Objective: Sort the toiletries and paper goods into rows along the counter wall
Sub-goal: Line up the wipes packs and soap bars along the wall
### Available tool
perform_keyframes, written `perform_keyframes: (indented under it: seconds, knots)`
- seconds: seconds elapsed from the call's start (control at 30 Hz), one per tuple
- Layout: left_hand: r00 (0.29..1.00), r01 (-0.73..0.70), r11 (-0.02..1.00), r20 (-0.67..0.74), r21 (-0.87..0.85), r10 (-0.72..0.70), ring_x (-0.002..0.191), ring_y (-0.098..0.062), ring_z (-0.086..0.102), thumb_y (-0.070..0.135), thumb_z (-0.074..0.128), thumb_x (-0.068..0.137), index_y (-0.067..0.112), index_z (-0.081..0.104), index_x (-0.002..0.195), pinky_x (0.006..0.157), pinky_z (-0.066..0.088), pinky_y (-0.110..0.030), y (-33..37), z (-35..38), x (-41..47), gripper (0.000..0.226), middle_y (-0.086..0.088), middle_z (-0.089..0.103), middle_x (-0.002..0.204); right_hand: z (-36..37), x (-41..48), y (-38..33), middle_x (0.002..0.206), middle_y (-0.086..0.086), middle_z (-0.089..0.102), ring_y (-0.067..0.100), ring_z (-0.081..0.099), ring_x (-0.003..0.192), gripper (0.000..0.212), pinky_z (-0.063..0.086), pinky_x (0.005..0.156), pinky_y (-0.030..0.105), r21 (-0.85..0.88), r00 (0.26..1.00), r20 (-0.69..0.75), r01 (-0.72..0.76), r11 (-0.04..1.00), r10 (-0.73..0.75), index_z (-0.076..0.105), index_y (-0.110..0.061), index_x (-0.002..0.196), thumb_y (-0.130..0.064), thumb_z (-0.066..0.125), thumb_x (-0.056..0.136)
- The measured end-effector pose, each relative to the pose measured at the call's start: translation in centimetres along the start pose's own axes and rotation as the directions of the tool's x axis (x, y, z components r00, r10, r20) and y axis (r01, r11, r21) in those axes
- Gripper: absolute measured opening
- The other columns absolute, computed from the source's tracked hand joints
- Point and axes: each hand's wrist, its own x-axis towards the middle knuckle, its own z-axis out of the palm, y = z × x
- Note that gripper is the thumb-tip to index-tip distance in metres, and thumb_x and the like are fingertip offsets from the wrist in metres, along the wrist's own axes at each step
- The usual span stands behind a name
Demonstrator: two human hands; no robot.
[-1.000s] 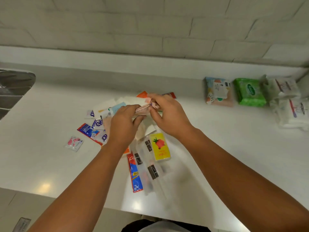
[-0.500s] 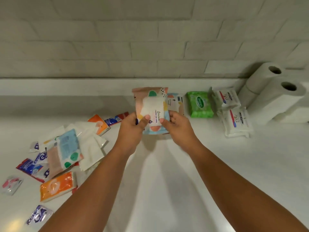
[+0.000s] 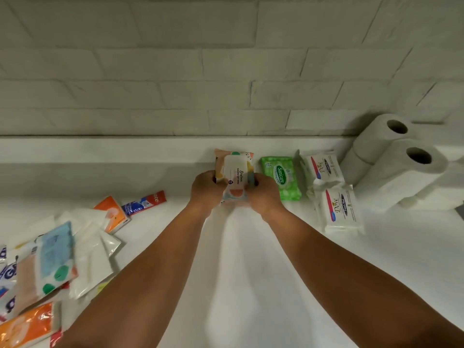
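The green pack [image 3: 280, 178] reads "Sanicare", with "15" at its far left corner. Right of it, the far white pack [image 3: 322, 168] and the near white pack [image 3: 340, 209] each read "Dove". The red-and-blue tube [image 3: 144, 202] at left shows "ate". The print on the patterned pack [image 3: 234, 172] is too small to read.

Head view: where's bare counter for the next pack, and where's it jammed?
Free: the counter along the wall left of the pastel wipes pack, behind the toothpaste tube; also in front of the Dove packs. Crowded: green Sanicare pack, Dove packs and paper rolls fill the wall to the right; the loose pile covers the near left.
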Motion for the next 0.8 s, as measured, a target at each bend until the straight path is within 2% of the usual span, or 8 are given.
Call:
perform_keyframes:
  seconds: [0.07, 0.13, 0.23, 0.3, 0.47, 0.6, 0.73, 0.8]
  knots:
    - [1.000, 0.014, 0.999, -0.021, 0.031, -0.013, 0.070, -0.020, 0.064, 0.017, 0.062, 0.090, 0.012, 0.073, 0.092, 0.051, 0.048, -0.024, -0.2, 0.6, 0.9, 0.012, -0.001, 0.071, 0.083, 0.0, 0.5, -0.1, 0.089, 0.010, 0.073, 0.029, 0.069, 0.083, 0.015, 0.059, 0.073, 0.045, -0.086, 0.999, 0.041, 0.019, 0.996, -0.015, 0.071, -0.008, 0.091, -0.018, 0.064, 0.081]
    - [0.999, 0.023, 0.996, -0.026, 0.084, -0.021, 0.071, -0.019, 0.064, 0.018, 0.062, 0.090, 0.010, 0.072, 0.094, 0.046, 0.042, -0.018, -0.7, 1.0, 1.3, 0.013, -0.003, 0.072, 0.086, 0.1, 0.4, -0.2, 0.092, 0.010, 0.073, 0.029, 0.069, 0.085, 0.024, 0.058, 0.071, 0.041, -0.157, 0.995, 0.093, 0.042, 0.987, -0.028, 0.072, -0.008, 0.094, -0.026, 0.074, 0.078]
    - [1.000, 0.015, 0.988, -0.026, 0.157, -0.011, 0.081, -0.023, 0.066, 0.019, 0.062, 0.090, 0.012, 0.073, 0.099, 0.060, 0.045, -0.025, -1.5, 1.6, 1.5, 0.016, -0.004, 0.073, 0.091, 0.3, 0.5, 0.3, 0.105, 0.009, 0.070, 0.027, 0.066, 0.094, 0.034, 0.046, 0.064, 0.029, -0.290, 0.988, 0.147, 0.078, 0.954, -0.036, 0.066, -0.005, 0.107, -0.029, 0.071, 0.084]
    - [0.999, 0.012, 0.986, -0.035, 0.169, -0.007, 0.083, -0.023, 0.066, 0.021, 0.062, 0.091, 0.013, 0.072, 0.102, 0.064, 0.046, -0.027, -2.0, 1.9, 1.7, 0.017, -0.002, 0.073, 0.092, 0.5, 0.6, 0.6, 0.110, 0.011, 0.068, 0.028, 0.066, 0.098, 0.028, 0.043, 0.065, 0.023, -0.324, 0.987, 0.153, 0.089, 0.942, -0.041, 0.065, -0.005, 0.110, -0.023, 0.067, 0.088]
    - [0.998, -0.005, 0.979, -0.066, 0.205, 0.019, 0.086, -0.025, 0.067, 0.023, 0.059, 0.091, 0.013, 0.070, 0.103, 0.075, 0.054, -0.035, -2.0, 2.3, 2.0, 0.019, -0.003, 0.073, 0.095, 1.0, 1.1, 0.8, 0.111, 0.011, 0.069, 0.024, 0.065, 0.097, 0.024, 0.050, 0.071, 0.024, -0.223, 0.984, 0.175, 0.055, 0.973, -0.016, 0.067, -0.003, 0.110, -0.008, 0.060, 0.088]
    - [0.997, -0.011, 0.974, -0.069, 0.225, 0.027, 0.088, -0.027, 0.067, 0.022, 0.058, 0.093, 0.012, 0.069, 0.102, 0.078, 0.055, -0.038, -1.8, 2.6, 2.2, 0.018, -0.006, 0.074, 0.096, 0.8, 1.8, 1.1, 0.101, 0.005, 0.074, 0.019, 0.070, 0.093, 0.026, 0.058, 0.080, 0.036, -0.125, 0.981, 0.191, 0.041, 0.991, -0.016, 0.072, -0.012, 0.106, -0.021, 0.072, 0.082]
    - [0.998, -0.007, 0.966, -0.061, 0.259, 0.024, 0.086, -0.026, 0.065, 0.024, 0.058, 0.095, 0.011, 0.069, 0.103, 0.069, 0.046, -0.030, -1.5, 2.6, 2.1, 0.019, -0.005, 0.072, 0.095, 0.5, 2.3, 1.5, 0.105, 0.003, 0.067, 0.017, 0.067, 0.086, 0.025, 0.059, 0.075, 0.034, -0.224, 0.980, 0.197, 0.068, 0.972, -0.023, 0.071, -0.021, 0.105, -0.031, 0.070, 0.082]
    - [0.998, -0.006, 0.964, -0.059, 0.266, 0.022, 0.083, -0.025, 0.062, 0.024, 0.056, 0.096, 0.010, 0.066, 0.100, 0.065, 0.042, -0.028, -1.4, 2.4, 1.9, 0.018, -0.004, 0.070, 0.092, 0.7, 3.3, 2.8, 0.109, 0.003, 0.062, 0.018, 0.066, 0.086, 0.036, 0.059, 0.075, 0.037, -0.255, 0.982, 0.187, 0.071, 0.964, -0.023, 0.068, -0.024, 0.107, -0.041, 0.065, 0.075]
